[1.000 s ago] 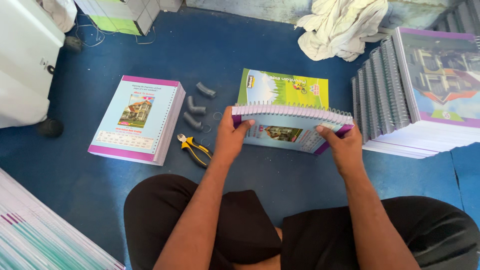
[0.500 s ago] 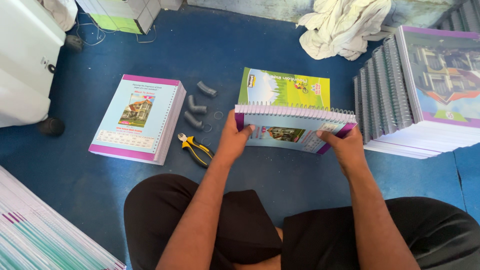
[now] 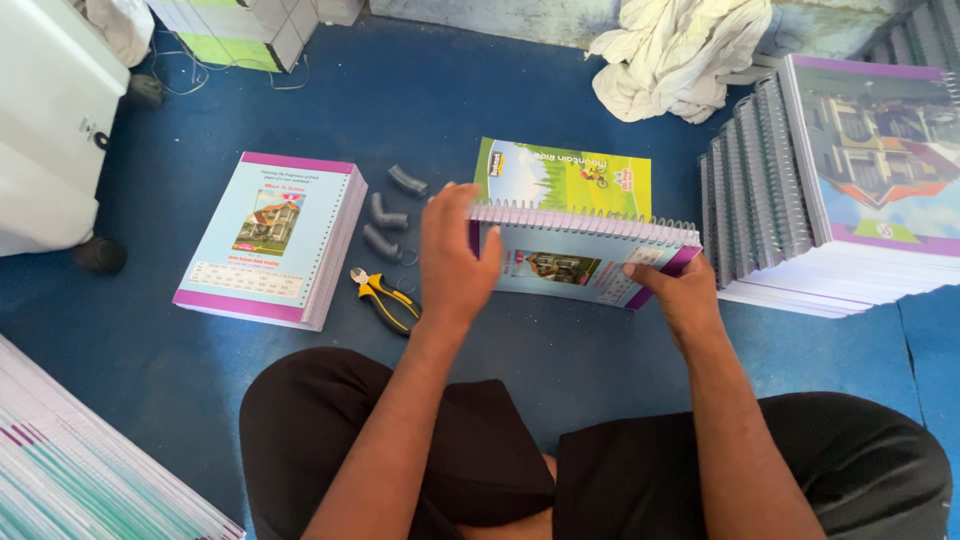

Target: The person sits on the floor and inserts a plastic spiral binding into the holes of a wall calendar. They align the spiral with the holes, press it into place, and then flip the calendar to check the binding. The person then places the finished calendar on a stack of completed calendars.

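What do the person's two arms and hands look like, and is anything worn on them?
Both arms are bare from the forearm down to the fingers: no sleeve reaches into view. The left hand and the right hand have no gloves, and I can see no ring, watch or bracelet on either. The nails look short. Below the arms, the person wears black clothing over the lap.

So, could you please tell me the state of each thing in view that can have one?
spiral-bound notebook: closed, held at both ends
left hand: gripping the notebook's left end
right hand: gripping its right corner
pliers: lying on the floor, untouched
unbound stack: flat, no spiral fitted
green cover sheet: flat on the floor
bound notebooks: stacked, closed
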